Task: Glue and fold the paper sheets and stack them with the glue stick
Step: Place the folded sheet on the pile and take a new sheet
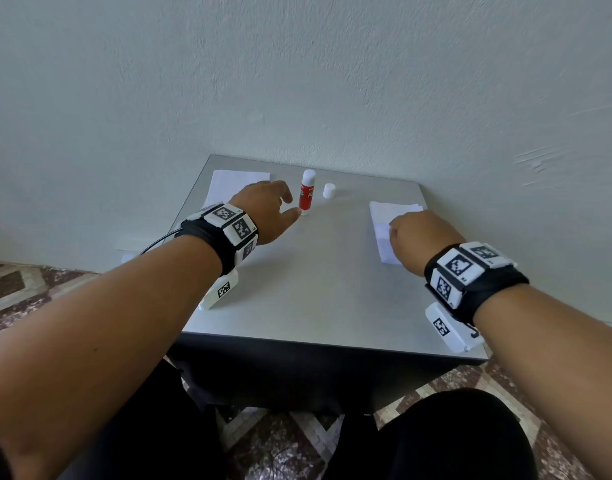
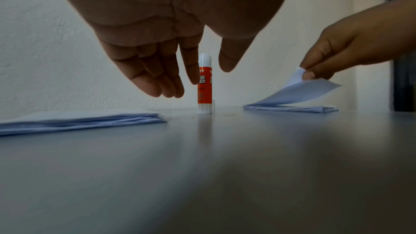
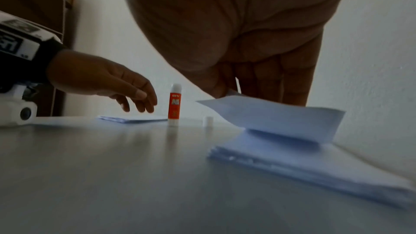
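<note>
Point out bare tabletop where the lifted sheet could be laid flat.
Free: the wide grey tabletop near the front edge, between both wrists. Crowded: the back, where the upright red-and-white glue stick, small white cap and left hand sit between the left paper stack and right paper stack.

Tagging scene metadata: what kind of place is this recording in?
Probably a room in a home, not a lab: a small grey table pushed against a plain plastered wall, a patterned tile floor, and a wooden cabinet off to the left.
</note>
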